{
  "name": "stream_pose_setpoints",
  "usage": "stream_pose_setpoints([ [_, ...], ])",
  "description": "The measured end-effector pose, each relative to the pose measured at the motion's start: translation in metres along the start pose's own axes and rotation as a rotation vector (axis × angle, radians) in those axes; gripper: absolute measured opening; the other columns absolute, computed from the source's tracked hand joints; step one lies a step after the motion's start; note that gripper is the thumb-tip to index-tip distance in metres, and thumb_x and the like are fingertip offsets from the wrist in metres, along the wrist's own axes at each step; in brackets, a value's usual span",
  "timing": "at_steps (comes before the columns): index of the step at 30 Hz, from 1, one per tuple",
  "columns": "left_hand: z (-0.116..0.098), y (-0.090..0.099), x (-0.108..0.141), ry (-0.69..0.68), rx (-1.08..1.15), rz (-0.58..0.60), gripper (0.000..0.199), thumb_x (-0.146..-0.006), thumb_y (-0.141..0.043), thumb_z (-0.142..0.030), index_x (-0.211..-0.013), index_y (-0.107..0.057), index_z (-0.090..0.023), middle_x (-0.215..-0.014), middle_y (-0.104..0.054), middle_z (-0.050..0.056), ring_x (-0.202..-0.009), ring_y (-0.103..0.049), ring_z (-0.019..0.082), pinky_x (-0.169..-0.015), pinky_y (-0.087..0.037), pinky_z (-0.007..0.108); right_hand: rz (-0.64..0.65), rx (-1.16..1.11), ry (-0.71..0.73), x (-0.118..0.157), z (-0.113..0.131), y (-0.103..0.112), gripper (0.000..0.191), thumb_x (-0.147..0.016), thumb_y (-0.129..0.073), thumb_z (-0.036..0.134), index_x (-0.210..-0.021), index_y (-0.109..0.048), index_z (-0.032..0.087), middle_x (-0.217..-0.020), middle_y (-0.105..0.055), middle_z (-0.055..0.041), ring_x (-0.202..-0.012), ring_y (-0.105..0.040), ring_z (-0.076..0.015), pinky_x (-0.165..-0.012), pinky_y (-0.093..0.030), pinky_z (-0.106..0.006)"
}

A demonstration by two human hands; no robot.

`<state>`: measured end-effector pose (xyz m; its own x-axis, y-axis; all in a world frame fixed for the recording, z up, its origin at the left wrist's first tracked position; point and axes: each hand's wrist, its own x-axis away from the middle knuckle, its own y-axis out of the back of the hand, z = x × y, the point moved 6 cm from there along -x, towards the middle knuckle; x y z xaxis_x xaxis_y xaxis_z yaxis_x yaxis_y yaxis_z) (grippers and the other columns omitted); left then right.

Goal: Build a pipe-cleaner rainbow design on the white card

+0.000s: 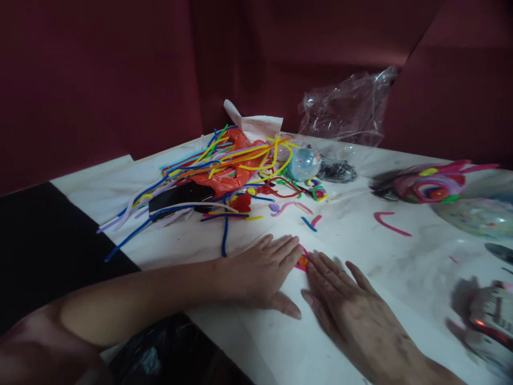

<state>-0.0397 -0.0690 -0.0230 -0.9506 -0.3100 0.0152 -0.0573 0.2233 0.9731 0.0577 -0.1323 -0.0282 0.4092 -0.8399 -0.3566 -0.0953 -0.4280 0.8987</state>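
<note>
Between my two hands lies a small orange and pink piece (303, 261), which looks like a coil of fuzzy pipe cleaner. My left hand (266, 272) rests palm down with its fingers stretched out, the tips at the piece's left edge. From the right, my right hand (347, 305) lies with fingers extended, its tips touching or close by the piece's other edge. The fingertips partly cover the piece. Beyond them sit a short blue and pink pipe cleaner pair (310, 223) and a bent pink pipe cleaner (393, 224).
A heap of coloured pipe cleaners (224, 166) spreads over the white table (224, 331), beside a dark flat object (180, 198). Behind are a clear ball (304, 163) and crumpled plastic wrap (344, 109). At right lie a pipe-cleaner-wrapped ball (430, 184) and a speckled clear ball (476, 216).
</note>
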Motion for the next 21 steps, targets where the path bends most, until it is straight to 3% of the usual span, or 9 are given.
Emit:
stream_pose_setpoints([
  [9,0.017,0.004,0.014,0.089,0.000,0.101,0.091,-0.072,-0.028,-0.069,-0.135,-0.011,-0.005,-0.141,-0.010,0.018,-0.131,-0.003,0.027,-0.103,-0.007,0.046,0.016,0.021,0.033,0.000,-0.002,0.006,0.059,-0.095,-0.009,0.040,-0.117,-0.054,0.008,-0.123,-0.040,-0.0125,-0.112,-0.039,-0.0249,-0.084,-0.042,-0.049],
  [15,0.015,0.005,0.016,0.099,0.016,0.081,0.093,-0.071,-0.028,-0.070,-0.135,-0.009,-0.004,-0.141,-0.007,0.019,-0.131,-0.003,0.027,-0.102,-0.009,0.049,0.001,0.009,0.023,-0.002,-0.002,0.016,0.061,-0.094,-0.012,0.046,-0.121,-0.049,0.007,-0.128,-0.032,-0.0136,-0.114,-0.035,-0.0285,-0.082,-0.043,-0.049],
  [21,0.009,0.009,0.018,0.063,0.041,0.036,0.093,-0.070,-0.031,-0.071,-0.136,-0.012,-0.008,-0.142,-0.010,0.017,-0.130,-0.005,0.029,-0.101,-0.010,0.051,-0.001,0.007,0.060,-0.001,0.005,0.011,0.062,-0.094,-0.012,0.047,-0.116,-0.054,0.006,-0.124,-0.037,-0.0165,-0.113,-0.037,-0.0293,-0.081,-0.043,-0.052],
])
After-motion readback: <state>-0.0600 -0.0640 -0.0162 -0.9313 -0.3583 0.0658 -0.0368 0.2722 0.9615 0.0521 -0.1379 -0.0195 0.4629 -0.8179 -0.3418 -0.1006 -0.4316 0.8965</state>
